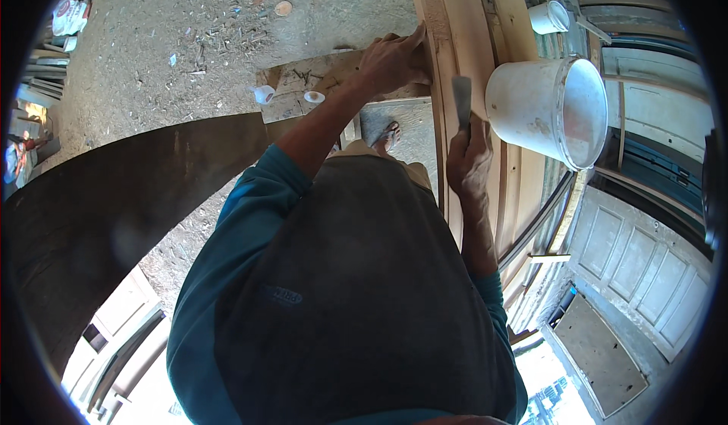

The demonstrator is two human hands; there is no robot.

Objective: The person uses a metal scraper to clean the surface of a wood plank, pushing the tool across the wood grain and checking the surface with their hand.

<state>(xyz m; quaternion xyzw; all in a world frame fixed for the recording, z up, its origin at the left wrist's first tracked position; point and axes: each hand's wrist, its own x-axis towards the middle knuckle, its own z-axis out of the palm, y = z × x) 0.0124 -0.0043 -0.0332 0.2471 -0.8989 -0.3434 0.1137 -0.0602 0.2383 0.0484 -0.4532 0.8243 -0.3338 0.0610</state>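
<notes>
While my right hand is closed around the handle of a putty knife, its flat blade pointing away from me onto the pale wooden door frame, my left hand lies spread and flat against the frame's outer edge, just beyond the blade, holding nothing. The frame runs straight ahead of both hands.

To do this stroke well, I judge I should keep the blade low and nearly flat to the wood, draw it along the groove rather than across it, and lean on the left hand so the frame does not shift under the pressure.

Just to the right of my right hand, a large white bucket lies tipped on the frame, its mouth turned to the right; the inside shows a pale whitish coat, and I cannot tell how much is in it. Beyond it, farther from me, stands a small white cup, contents hidden. To the left of my left hand, two little white cups sit by scrap boards on the dirt floor.
</notes>
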